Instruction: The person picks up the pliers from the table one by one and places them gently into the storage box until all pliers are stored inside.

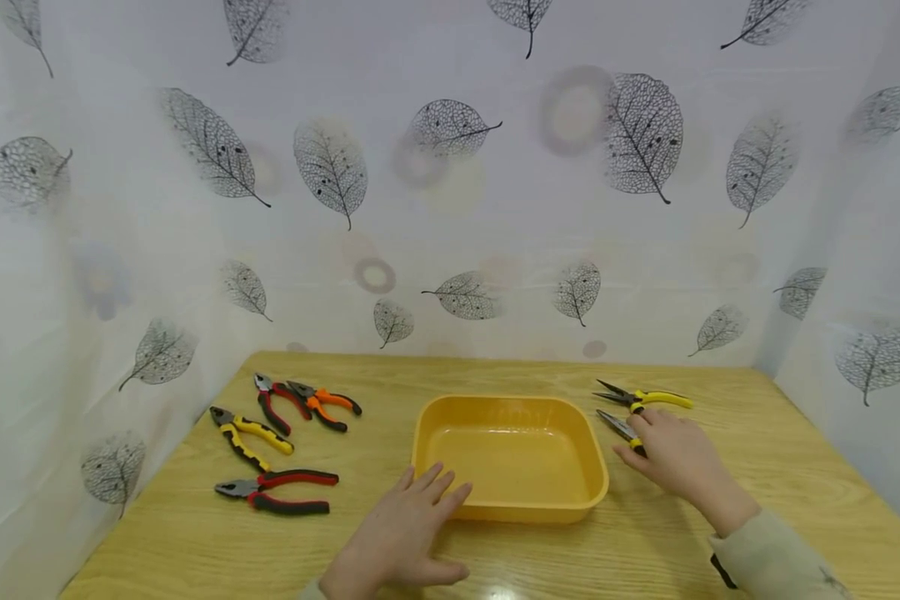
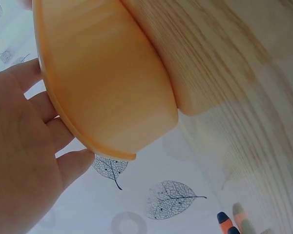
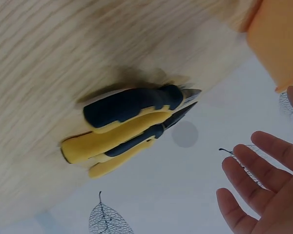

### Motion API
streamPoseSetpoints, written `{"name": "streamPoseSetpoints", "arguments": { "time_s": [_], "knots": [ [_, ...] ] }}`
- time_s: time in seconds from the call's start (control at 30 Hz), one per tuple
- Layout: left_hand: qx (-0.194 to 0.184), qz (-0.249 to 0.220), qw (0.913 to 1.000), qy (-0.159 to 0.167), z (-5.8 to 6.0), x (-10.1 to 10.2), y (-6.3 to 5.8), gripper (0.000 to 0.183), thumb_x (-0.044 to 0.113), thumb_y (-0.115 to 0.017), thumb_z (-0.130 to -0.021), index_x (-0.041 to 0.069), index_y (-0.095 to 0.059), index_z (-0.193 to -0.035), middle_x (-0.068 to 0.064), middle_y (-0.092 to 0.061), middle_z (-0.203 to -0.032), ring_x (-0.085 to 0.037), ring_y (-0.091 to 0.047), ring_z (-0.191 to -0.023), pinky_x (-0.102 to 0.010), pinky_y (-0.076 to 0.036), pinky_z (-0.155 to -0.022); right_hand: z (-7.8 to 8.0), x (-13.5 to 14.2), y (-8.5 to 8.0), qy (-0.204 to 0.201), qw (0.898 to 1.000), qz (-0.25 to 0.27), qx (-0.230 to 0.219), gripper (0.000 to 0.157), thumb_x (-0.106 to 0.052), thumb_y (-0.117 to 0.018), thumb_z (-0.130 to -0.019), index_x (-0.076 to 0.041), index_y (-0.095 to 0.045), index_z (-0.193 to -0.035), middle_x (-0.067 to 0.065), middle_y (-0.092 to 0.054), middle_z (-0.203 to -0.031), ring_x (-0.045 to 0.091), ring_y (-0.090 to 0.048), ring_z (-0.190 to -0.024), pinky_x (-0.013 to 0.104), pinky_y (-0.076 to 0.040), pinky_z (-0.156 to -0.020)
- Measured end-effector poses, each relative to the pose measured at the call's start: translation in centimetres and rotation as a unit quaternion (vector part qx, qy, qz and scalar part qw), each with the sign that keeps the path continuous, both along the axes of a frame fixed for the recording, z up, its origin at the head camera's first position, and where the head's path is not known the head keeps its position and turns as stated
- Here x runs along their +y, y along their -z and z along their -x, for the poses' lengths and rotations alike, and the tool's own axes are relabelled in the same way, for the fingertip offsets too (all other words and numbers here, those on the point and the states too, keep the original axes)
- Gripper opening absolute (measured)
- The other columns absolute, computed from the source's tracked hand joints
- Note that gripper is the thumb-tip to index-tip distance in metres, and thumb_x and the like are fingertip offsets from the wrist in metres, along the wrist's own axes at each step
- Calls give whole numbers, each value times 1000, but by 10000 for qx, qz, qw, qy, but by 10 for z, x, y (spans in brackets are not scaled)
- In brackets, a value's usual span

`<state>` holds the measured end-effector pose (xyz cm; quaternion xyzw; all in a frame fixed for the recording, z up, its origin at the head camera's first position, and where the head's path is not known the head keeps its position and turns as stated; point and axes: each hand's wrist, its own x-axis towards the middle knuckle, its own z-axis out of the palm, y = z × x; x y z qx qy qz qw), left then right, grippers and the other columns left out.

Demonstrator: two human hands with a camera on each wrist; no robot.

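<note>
A yellow rectangular tray (image 1: pixel 525 514) sits mid-table. My left hand (image 1: pixel 405 529) lies at its near left corner, fingers extended over the rim; the left wrist view shows those fingertips along the edge of the tray wall (image 2: pixel 107 83). To the right of the tray, my right hand (image 1: pixel 678 454) hovers over the nearer long-nose pliers (image 1: pixel 618 427), covering their handles in the head view. Its fingers (image 3: pixel 261 168) are spread and hold nothing in the right wrist view. Just behind lies a second pair of yellow-handled long-nose pliers (image 1: pixel 663 399).
On the left of the table lie red-and-black pliers (image 1: pixel 300 477), yellow-and-black pliers (image 1: pixel 266 434), another red-and-black pair (image 1: pixel 270 410) and orange-and-black pliers (image 1: pixel 335 399). A leaf-patterned curtain (image 1: pixel 465 225) hangs behind the table and along its sides.
</note>
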<state>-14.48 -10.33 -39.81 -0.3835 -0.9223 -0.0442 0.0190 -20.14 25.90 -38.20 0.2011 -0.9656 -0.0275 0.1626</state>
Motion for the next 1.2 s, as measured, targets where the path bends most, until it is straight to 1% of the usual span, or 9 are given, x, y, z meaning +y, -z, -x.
{"name": "streamPoseSetpoints", "arguments": {
  "time_s": [0.07, 0.2, 0.3, 0.4, 0.5, 0.7, 0.83, 1.0, 1.2],
  "knots": [
    [-48, 13, 10000, -21, 0, 0, 0, 79, 66, -46, -76, 16, -35, -137, -11, -37, -136, -28, -28, -127, -50, -25, -98, 1, 3, 1, 116, 9998, -41, -178, 36, -37, -65, -76, -4, -61, -87, 6, -53, -75, 22, -52, -63, 39, -44, -52],
    [-100, 20, 9999, -45, 0, 0, 0, 79, 66, -46, -76, 17, -35, -137, -10, -36, -136, -28, -27, -127, -50, -24, -98, 5, 9, 5, 381, 9979, -207, -478, 39, -38, -65, -76, -3, -61, -92, 9, -55, -80, 26, -54, -69, 43, -45, -56],
    [-104, 19, 9999, -26, 0, -1, -1, 79, 66, -46, -76, 17, -35, -137, -10, -37, -136, -28, -27, -127, -50, -25, -98, 7, 14, 8, 531, 9964, -287, -593, 37, -37, -65, -77, -3, -60, -91, 9, -55, -80, 27, -53, -71, 45, -44, -58],
    [-108, 15, 9999, -9, 0, 0, -1, 80, 67, -46, -76, 16, -35, -137, -11, -37, -136, -28, -27, -127, -50, -24, -98, 8, 20, 10, 618, 9954, -259, -681, 36, -35, -65, -77, -3, -60, -90, 10, -55, -80, 28, -53, -72, 46, -43, -60],
    [-84, 1, 10000, 10, 0, 0, -1, 80, 67, -45, -76, 16, -34, -137, -11, -37, -136, -28, -28, -127, -50, -24, -98, 9, 24, 14, 663, 9947, -202, -764, 38, -34, -66, -76, -1, -60, -93, 11, -56, -81, 30, -54, -73, 47, -44, -60],
    [-148, -31, 9999, -12, 1, 0, 0, 80, 65, -47, -76, 17, -33, -138, -11, -36, -136, -28, -27, -127, -50, -24, -99, 12, 32, 17, 765, 9904, -168, -1140, 35, -35, -64, -77, -2, -58, -88, 9, -53, -75, 28, -53, -66, 44, -43, -53],
    [-183, -29, 9998, -7, 1, 0, 0, 80, 65, -48, -76, 17, -33, -138, -11, -36, -136, -28, -27, -127, -50, -23, -99, 12, 35, 18, 831, 9864, -172, -1408, 40, -37, -63, -79, 0, -58, -93, 12, -55, -81, 31, -54, -71, 46, -44, -56],
    [-244, 3, 9997, -26, 1, 0, -1, 80, 65, -48, -75, 17, -33, -138, -11, -35, -137, -28, -26, -127, -50, -23, -99, 12, 37, 20, 884, 9834, -148, -1578, 39, -37, -62, -79, 0, -58, -92, 11, -54, -79, 30, -54, -70, 46, -44, -56],
    [-268, 19, 9996, -7, 2, 0, -2, 80, 64, -49, -75, 17, -33, -138, -11, -36, -137, -28, -26, -127, -50, -23, -99, 15, 42, 22, 994, 9778, -144, -1840, 43, -41, -60, -80, 0, -58, -93, 11, -55, -80, 30, -54, -71, 47, -44, -56]
  ]
}}
